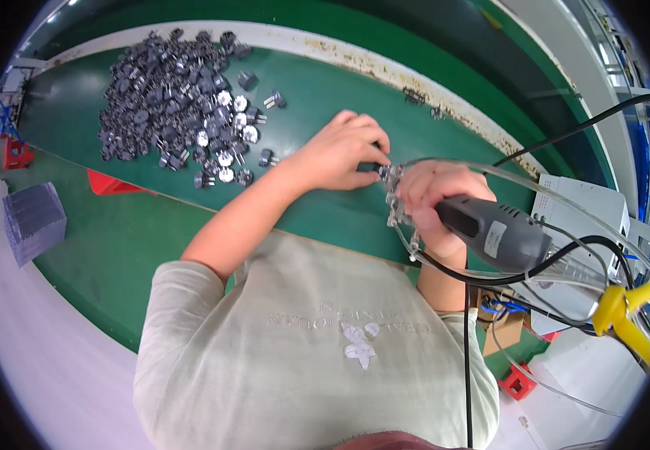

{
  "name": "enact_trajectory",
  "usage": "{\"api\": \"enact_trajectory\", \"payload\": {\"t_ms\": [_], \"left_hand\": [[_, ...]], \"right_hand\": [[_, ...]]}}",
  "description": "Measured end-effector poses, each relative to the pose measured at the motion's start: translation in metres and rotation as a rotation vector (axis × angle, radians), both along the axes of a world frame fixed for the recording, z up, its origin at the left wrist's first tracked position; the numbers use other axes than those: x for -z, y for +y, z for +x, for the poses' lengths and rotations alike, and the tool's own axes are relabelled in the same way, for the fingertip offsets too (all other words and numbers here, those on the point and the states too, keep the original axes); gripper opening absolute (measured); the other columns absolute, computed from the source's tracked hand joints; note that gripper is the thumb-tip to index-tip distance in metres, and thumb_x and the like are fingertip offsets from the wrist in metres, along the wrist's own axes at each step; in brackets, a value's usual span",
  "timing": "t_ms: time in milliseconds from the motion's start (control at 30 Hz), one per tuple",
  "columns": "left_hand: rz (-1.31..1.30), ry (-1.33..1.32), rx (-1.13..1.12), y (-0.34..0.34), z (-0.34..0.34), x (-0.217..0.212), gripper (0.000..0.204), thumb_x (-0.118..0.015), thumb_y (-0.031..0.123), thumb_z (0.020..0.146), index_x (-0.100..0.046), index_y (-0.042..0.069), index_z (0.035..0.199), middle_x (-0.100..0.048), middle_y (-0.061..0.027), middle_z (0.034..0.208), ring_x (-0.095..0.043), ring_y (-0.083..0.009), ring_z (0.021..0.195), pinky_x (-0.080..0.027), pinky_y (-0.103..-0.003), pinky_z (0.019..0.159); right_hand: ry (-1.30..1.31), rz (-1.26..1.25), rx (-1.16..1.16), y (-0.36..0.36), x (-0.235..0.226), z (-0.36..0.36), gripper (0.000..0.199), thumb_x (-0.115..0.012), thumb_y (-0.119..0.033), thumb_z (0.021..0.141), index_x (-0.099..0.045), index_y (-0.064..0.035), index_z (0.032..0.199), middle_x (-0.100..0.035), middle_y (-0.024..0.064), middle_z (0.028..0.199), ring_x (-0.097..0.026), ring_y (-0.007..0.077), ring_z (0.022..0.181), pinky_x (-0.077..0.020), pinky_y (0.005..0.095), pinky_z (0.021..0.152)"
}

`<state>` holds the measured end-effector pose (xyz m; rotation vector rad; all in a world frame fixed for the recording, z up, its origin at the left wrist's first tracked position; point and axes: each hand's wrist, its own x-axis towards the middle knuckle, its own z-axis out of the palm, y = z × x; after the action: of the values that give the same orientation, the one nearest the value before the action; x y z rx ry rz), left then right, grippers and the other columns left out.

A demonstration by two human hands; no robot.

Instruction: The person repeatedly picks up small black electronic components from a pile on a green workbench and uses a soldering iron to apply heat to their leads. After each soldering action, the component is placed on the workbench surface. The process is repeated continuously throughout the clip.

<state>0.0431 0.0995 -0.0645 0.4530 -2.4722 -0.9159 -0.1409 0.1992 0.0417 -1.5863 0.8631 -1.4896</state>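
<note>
My right hand (439,196) is wrapped round a grey electric screwdriver (501,232), which lies nearly level with its front end pointing left. A clear-and-metal screw-feed head (391,187) sits at that front end, partly covered by my fingers. Close against it, my left hand (346,152) pinches a small black plug part (368,166), mostly hidden by the fingers. Left of my left arm lies a big heap of black two-pin plug parts (156,97), some showing clear or silvery faces. A few loose plug parts (275,99) lie beside the heap.
The green bench top (325,82) has a worn white ledge (370,66) behind it. Clear tubing and a black cable (490,280) run right from the screwdriver, past a white machine (584,206) and a yellow clamp-like piece (625,315). Red stools (519,382) stand below.
</note>
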Motion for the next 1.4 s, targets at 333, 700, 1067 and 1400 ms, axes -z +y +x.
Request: {"api": "enact_trajectory", "payload": {"t_ms": [333,700,1067,1400], "left_hand": [[0.066,0.036,-0.264,-0.058,-0.024,-0.034,0.028,-0.084,0.027,0.079,-0.080,0.013,0.103,-0.069,-0.0060,0.126,-0.059,-0.0315,0.126,-0.040,-0.048,0.113],[0.075,-0.234,-0.134,-0.031,0.014,-0.050,0.050,-0.076,0.019,0.084,-0.067,0.007,0.131,-0.062,-0.0141,0.129,-0.059,-0.0357,0.123,-0.047,-0.045,0.106],[-0.013,-0.201,-0.158,0.016,-0.011,-0.024,0.037,-0.085,0.023,0.079,-0.076,0.011,0.113,-0.066,-0.0024,0.094,-0.065,-0.0230,0.094,-0.048,-0.039,0.085],[-0.029,-0.083,-0.118,0.012,-0.005,-0.005,0.036,-0.089,0.029,0.072,-0.078,0.015,0.103,-0.065,-0.0011,0.094,-0.063,-0.0231,0.093,-0.046,-0.038,0.082]], "right_hand": [[-0.267,-0.365,0.104,0.026,-0.037,-0.046,0.047,-0.077,-0.042,0.098,-0.056,-0.0027,0.113,-0.063,0.0073,0.074,-0.063,0.0232,0.060,-0.0555,0.0421,0.062],[-0.177,-0.026,0.380,0.038,-0.021,-0.033,0.037,-0.086,-0.014,0.085,-0.065,0.0019,0.111,-0.069,0.0172,0.094,-0.069,0.0259,0.081,-0.0580,0.0382,0.077],[-0.178,-0.061,0.128,0.022,-0.025,-0.030,0.032,-0.080,-0.026,0.093,-0.056,-0.0054,0.097,-0.059,0.0072,0.070,-0.061,0.0219,0.059,-0.0545,0.0414,0.060],[-0.208,-0.121,0.120,0.016,-0.003,-0.022,0.024,-0.080,-0.012,0.093,-0.056,-0.0060,0.095,-0.060,0.0060,0.068,-0.060,0.0209,0.057,-0.0539,0.0398,0.058]]}}
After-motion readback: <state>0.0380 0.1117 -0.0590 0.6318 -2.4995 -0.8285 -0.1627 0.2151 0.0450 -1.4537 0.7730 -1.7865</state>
